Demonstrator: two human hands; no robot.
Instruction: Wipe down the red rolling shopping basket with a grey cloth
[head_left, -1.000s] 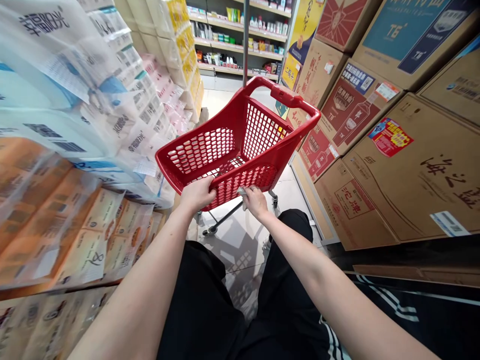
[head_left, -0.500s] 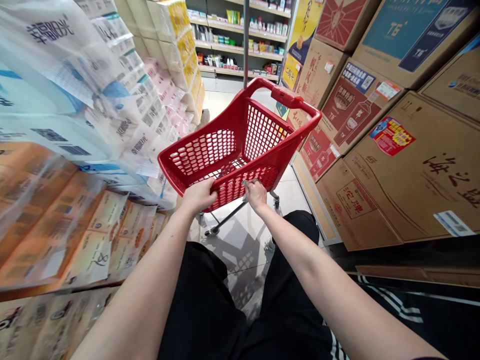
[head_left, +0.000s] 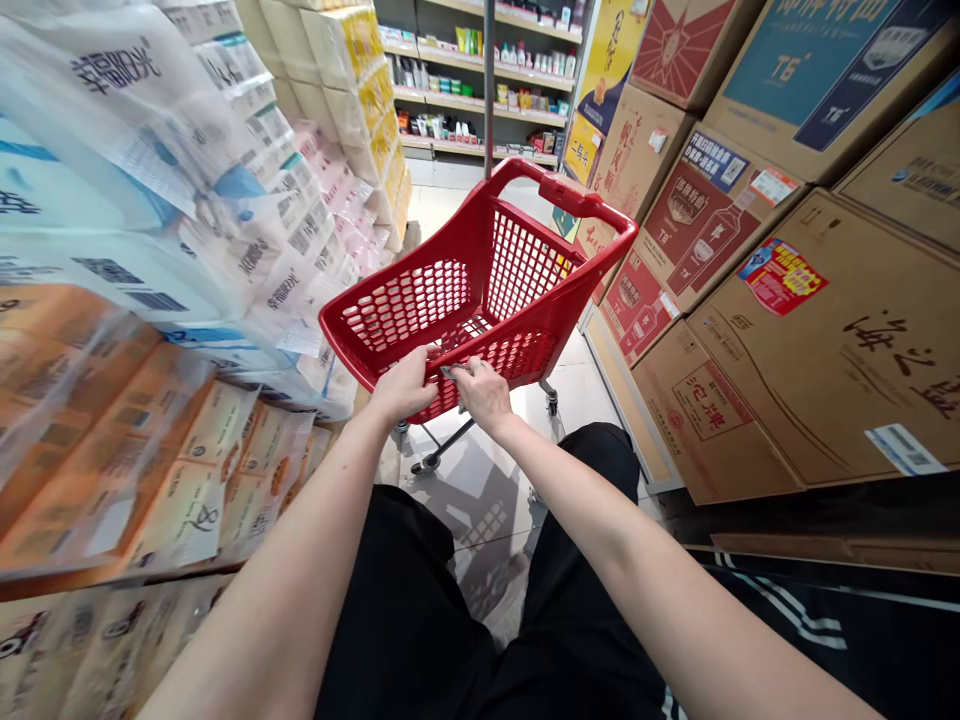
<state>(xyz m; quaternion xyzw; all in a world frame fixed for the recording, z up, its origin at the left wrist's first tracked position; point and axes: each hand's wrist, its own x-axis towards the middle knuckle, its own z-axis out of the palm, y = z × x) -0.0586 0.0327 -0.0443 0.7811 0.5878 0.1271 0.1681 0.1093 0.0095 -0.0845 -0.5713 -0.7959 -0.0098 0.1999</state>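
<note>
A red plastic shopping cart (head_left: 525, 312) with lattice walls stands in front of me, its basket holding nothing that I can make out. My left hand (head_left: 405, 385) is closed over the basket's near rim, with the fingertips on the inner side. Just to its right, my right hand (head_left: 484, 395) pinches a small greyish cloth-like piece (head_left: 448, 372) against the same rim. Most of that piece is hidden by the fingers, so its exact kind is unclear. The two hands almost touch.
Plastic-wrapped paper packs (head_left: 120, 270) are piled high on the left, with orange packs (head_left: 90, 420) below. Cardboard cartons (head_left: 817, 380) form a wall on the right. Beyond the cart, a thin pole (head_left: 489, 100) rises before shelves of bottles (head_left: 517, 55).
My right hand has slid left along the cart's rim with the greyish piece, coming close to my left hand. The left hand keeps its hold on the rim.
</note>
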